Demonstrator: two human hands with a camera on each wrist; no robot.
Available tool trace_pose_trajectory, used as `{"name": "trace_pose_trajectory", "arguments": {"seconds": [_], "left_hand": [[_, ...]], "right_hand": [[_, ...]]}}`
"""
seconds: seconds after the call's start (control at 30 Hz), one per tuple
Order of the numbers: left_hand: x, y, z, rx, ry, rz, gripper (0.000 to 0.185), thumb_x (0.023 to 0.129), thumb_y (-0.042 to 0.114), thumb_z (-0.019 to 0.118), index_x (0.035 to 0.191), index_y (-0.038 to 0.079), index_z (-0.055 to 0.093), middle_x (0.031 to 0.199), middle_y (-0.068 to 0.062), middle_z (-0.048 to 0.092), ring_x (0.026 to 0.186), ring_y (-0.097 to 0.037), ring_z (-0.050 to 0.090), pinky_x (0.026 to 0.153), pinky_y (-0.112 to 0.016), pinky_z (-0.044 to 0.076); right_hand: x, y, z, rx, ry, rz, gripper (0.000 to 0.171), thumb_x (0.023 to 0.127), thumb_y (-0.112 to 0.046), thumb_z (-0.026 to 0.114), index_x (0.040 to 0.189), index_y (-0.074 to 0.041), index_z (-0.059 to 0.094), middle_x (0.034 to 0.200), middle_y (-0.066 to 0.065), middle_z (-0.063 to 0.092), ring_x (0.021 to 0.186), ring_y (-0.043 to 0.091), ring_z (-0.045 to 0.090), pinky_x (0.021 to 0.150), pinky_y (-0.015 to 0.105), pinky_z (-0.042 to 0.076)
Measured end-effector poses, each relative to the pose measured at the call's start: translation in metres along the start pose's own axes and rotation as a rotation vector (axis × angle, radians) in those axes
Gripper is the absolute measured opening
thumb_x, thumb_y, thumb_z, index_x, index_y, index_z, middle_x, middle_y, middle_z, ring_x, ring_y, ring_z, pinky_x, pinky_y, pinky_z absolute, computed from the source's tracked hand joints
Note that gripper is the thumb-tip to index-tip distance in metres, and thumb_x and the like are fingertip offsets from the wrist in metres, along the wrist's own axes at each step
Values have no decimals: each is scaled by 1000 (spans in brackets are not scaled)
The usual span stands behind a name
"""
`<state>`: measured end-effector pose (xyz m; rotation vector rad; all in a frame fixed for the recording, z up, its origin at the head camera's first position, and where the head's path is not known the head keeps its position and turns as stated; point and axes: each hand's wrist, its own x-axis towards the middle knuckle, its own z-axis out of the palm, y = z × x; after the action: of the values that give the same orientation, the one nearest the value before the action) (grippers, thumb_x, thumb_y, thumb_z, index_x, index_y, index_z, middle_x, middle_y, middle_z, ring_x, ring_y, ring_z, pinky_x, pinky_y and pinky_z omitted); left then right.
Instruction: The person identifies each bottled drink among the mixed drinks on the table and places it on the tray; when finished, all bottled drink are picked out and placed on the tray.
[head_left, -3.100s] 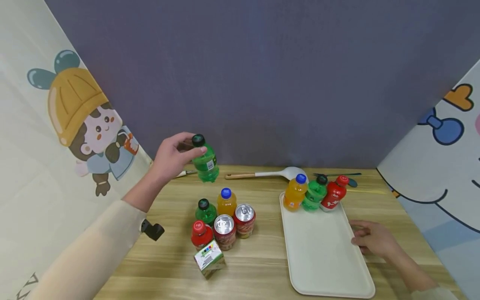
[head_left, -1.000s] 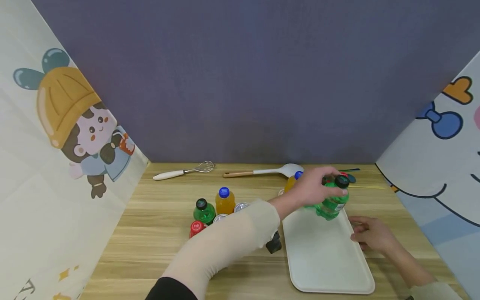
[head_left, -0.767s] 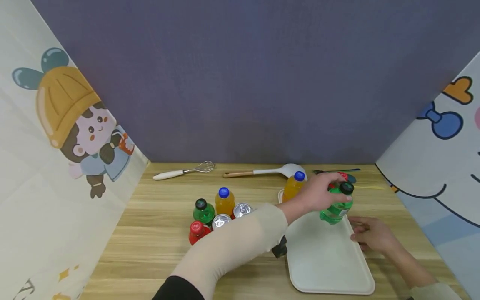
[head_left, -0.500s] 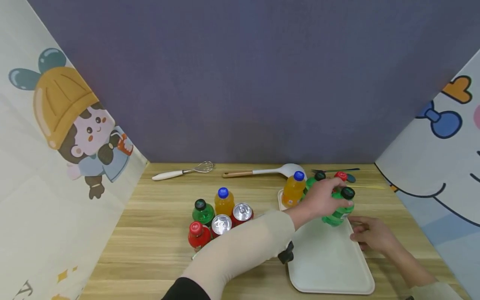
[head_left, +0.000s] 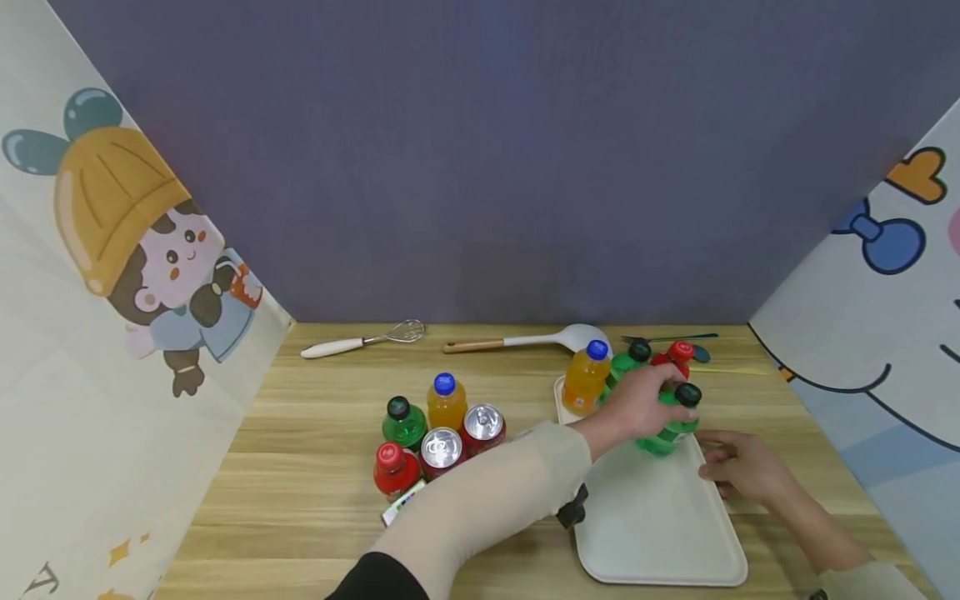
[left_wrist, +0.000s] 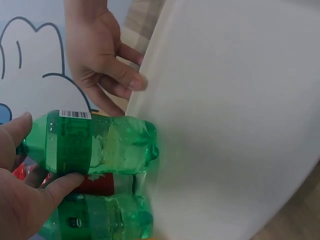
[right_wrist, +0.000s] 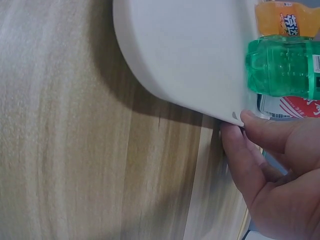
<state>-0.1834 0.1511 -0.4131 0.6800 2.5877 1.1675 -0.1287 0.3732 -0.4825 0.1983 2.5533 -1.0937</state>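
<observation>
My left hand (head_left: 641, 402) grips a green soda bottle (head_left: 662, 437) with a black cap, thumb and fingers round its upper part. The bottle stands nearly upright, its base right at the surface of the cream tray (head_left: 660, 533), near the right rim. Behind it, along the tray's far end, are an orange soda bottle (head_left: 587, 383), another green bottle (head_left: 622, 365) and a red bottle (head_left: 678, 353), partly hidden by the hand. My right hand (right_wrist: 280, 165) pinches the tray's right rim between thumb and fingers.
Left of the tray cluster a green bottle (head_left: 404, 427), an orange bottle (head_left: 446, 407), a red bottle (head_left: 395, 473), two cans (head_left: 441, 450) and a small carton (head_left: 403, 502) partly under the left sleeve. A whisk (head_left: 360, 341), a ladle (head_left: 525, 339) and dark utensils (head_left: 675, 338) lie along the back wall.
My left hand has carried the green bottle from above the left cluster across to the tray, then lowered it near the right rim. The right hand has stayed at the tray's edge.
</observation>
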Motion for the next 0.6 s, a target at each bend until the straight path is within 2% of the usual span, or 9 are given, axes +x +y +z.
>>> {"name": "trace_pose_trajectory", "arguments": {"seconds": [0.23, 0.6], "left_hand": [[-1, 2, 8, 17, -15, 13, 44, 93, 44, 75, 133, 30, 62, 123, 20, 64, 110, 2, 59, 93, -15, 49], [1, 6, 11, 52, -23, 8, 40, 92, 45, 76, 127, 30, 62, 119, 20, 65, 105, 3, 59, 89, -14, 49]], "right_hand": [[-1, -1, -2, -6, -5, -4, 67, 90, -7, 77, 144, 15, 44, 109, 24, 66, 82, 20, 68, 65, 35, 62], [0, -1, -1, -3, 5, 5, 68, 88, -6, 78, 143, 17, 44, 110, 27, 66, 81, 20, 69, 65, 34, 62]]}}
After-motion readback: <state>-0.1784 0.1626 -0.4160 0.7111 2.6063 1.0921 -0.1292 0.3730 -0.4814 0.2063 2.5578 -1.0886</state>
